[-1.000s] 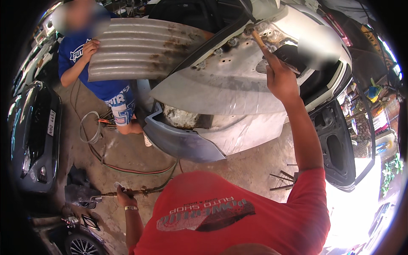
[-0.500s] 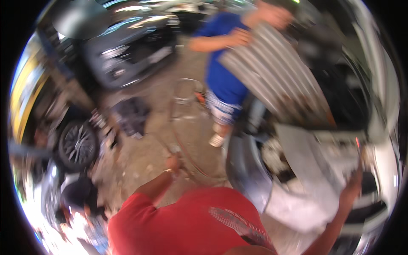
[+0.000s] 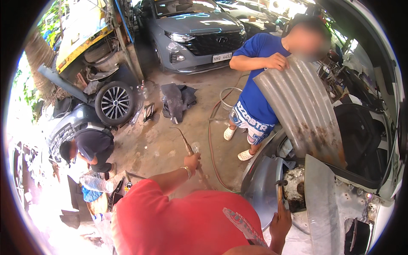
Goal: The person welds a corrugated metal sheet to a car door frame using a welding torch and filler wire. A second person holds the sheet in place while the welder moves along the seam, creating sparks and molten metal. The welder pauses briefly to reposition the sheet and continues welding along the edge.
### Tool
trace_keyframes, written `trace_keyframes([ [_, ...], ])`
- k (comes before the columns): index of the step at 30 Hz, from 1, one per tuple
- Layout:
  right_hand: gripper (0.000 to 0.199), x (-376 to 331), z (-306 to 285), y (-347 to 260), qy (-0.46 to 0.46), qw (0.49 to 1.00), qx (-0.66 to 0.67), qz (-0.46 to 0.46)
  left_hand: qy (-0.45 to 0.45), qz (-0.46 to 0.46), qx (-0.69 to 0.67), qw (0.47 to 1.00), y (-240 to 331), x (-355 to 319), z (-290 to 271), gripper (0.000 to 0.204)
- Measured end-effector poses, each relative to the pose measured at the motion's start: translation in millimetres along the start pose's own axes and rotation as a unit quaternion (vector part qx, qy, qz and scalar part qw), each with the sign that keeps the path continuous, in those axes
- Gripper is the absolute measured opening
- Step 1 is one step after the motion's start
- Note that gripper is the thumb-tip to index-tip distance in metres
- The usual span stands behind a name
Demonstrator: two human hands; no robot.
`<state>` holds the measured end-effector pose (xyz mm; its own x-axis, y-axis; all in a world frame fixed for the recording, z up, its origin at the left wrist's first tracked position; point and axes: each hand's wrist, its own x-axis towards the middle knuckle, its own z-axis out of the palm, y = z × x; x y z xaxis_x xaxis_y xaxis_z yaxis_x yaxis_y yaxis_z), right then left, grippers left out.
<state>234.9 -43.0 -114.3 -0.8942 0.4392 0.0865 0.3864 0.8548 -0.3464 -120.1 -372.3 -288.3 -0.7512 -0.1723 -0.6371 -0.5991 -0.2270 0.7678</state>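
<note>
My left hand (image 3: 193, 162) is closed around a gas torch (image 3: 186, 142), whose thin bent tip points away over the concrete floor. In my right hand (image 3: 280, 223) is a hammer (image 3: 280, 199) with a wooden handle and a small dark head, held upright. The hammer is in front of a car's opened body, by a grey curved panel (image 3: 264, 180) and a bare pale metal sheet (image 3: 318, 199). Across from me, a person in a blue shirt (image 3: 259, 80) grips the top of a ribbed, partly rusty metal panel (image 3: 304, 106), its lower end against the car.
A red hose (image 3: 210, 148) runs over the floor. Farther off are a grey car (image 3: 199, 34), a dark cloth (image 3: 178, 101) and a loose wheel (image 3: 114, 103). At left, another person in dark clothes (image 3: 94, 146) bends near a plastic bottle (image 3: 97, 183).
The view has swung to the right and sharpened. My right hand has come from the car's side at far right toward my body. The person in blue still holds the ribbed panel.
</note>
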Motion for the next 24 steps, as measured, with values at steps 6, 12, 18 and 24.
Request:
trace_keyframes([
  [6,0.075,28,57,44,0.137,0.987,-0.022,0.087,0.021,0.02,0.012,1.0,-23,-24,-25,0.027],
  [12,0.073,46,79,62,0.176,0.978,-0.009,0.114,-0.043,0.024,-0.015,0.999,-35,-40,-74,0.027],
  [18,0.068,21,91,45,0.084,0.96,0.008,0.267,-0.022,-0.003,-0.011,1.0,-63,-47,-111,0.029],
  [24,0.075,64,73,24,0.042,0.953,-0.022,0.3,-0.091,-0.008,-0.012,0.996,-48,-19,-89,0.027],
])
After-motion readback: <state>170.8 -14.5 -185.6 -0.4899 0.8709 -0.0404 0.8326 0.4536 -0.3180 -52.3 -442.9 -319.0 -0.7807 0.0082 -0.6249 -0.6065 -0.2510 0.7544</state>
